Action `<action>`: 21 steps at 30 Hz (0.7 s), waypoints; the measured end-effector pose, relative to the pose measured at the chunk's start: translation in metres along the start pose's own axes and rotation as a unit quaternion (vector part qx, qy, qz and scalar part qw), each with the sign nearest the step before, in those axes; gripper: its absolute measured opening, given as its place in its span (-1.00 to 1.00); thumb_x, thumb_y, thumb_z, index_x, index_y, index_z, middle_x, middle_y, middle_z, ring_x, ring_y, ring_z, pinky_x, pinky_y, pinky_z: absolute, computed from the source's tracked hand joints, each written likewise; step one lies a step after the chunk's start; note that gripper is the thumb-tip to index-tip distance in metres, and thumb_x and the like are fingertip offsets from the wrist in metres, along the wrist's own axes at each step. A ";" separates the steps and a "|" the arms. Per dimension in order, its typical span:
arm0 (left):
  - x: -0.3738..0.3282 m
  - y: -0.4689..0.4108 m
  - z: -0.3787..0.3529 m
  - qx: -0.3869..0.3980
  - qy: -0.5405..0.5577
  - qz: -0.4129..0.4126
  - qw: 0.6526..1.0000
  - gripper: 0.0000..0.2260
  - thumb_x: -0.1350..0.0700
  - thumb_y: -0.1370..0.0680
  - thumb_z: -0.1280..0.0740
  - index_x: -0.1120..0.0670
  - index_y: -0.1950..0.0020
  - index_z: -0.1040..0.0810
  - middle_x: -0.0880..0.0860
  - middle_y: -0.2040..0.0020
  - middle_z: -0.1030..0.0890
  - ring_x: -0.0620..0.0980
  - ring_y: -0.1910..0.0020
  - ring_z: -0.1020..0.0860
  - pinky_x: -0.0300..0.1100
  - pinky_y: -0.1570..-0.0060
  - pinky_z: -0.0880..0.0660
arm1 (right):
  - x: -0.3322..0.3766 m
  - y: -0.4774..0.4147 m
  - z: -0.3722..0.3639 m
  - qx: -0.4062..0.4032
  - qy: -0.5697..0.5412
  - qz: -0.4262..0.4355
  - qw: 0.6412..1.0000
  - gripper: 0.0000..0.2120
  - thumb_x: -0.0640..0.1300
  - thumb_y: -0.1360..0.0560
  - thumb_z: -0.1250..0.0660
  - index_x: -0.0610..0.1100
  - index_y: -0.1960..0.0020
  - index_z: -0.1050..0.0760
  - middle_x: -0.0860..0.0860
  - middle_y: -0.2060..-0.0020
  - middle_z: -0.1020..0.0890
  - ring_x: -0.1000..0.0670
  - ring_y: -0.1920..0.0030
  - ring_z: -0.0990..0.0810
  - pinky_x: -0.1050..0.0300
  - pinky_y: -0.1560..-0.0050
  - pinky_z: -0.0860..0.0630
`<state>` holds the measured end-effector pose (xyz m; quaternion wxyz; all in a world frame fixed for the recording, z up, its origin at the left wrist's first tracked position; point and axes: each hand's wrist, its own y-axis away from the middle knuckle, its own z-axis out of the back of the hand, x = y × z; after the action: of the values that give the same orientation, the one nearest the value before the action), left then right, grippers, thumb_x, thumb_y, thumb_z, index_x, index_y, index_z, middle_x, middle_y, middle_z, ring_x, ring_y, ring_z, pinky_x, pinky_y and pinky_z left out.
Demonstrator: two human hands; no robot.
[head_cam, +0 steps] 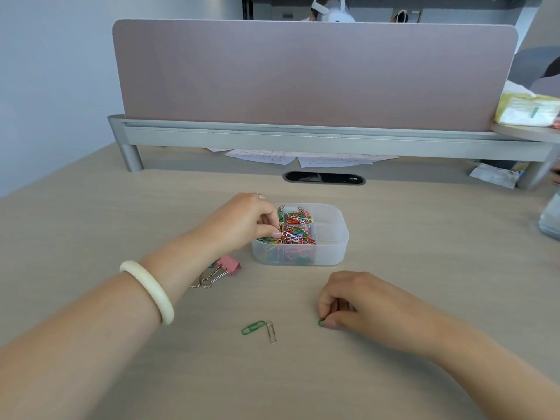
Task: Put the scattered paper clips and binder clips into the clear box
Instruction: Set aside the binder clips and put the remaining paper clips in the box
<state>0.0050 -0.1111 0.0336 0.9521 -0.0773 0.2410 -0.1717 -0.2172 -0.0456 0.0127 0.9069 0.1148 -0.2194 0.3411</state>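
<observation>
The clear box (333,253) stands mid-desk; its left compartment holds a heap of coloured paper clips (295,227), its right compartment looks bare. My left hand (245,221) reaches over the box's left rim, fingertips pinched among the clips. My right hand (348,298) rests on the desk in front of the box, thumb and finger pinching a green paper clip (321,322) that lies on the surface. A second green clip (253,327) and a silver clip (271,331) lie to the left of it. A pink binder clip (225,266) lies under my left wrist.
A grey-pink divider panel (315,77) on a metal rail closes the far side. Papers (303,159) and a cable port (324,178) lie below it. A tissue pack (527,109) sits on a shelf at right, and a clear object (551,219) at the right edge.
</observation>
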 end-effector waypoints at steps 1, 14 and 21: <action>0.001 0.002 0.000 -0.005 -0.001 -0.007 1.000 -0.93 0.19 -0.38 -0.44 0.17 0.17 -0.63 -0.08 0.28 -0.47 -0.18 0.35 -0.47 -0.51 0.34 -0.33 | 0.001 -0.001 -0.002 0.001 -0.011 0.009 1.000 -0.97 -0.14 -0.44 -0.35 -0.02 0.14 -0.53 0.10 0.14 -0.52 0.18 0.20 -0.45 0.41 0.15 -0.37; 0.009 0.038 -0.003 0.032 -0.092 -0.112 0.989 -0.63 -0.13 -0.46 -0.16 0.03 -0.07 -0.61 0.02 0.02 -0.58 0.04 0.03 -0.48 -0.09 -0.01 -0.45 | 0.002 -0.004 -0.013 -0.032 -0.090 0.015 0.995 -0.92 -0.14 -0.41 -0.39 0.01 0.21 -0.53 0.15 0.27 -0.52 0.16 0.26 -0.47 0.39 0.23 -0.38; 0.013 0.059 -0.003 -0.075 -0.036 -0.129 0.988 -0.72 -0.05 -0.50 -0.16 0.02 -0.04 -0.59 -0.01 0.04 -0.56 -0.10 0.04 -0.43 -0.26 0.02 -0.36 | 0.025 -0.024 -0.024 0.015 -0.145 0.060 0.987 -0.87 -0.16 -0.39 -0.43 -0.04 0.08 -0.55 0.15 0.35 -0.51 0.17 0.38 -0.38 0.39 0.34 -0.32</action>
<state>0.0317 -0.0608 0.0117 0.9215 -0.1852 0.2065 -0.2719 -0.1772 -0.0408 0.0022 0.8413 0.1637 -0.3501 0.3779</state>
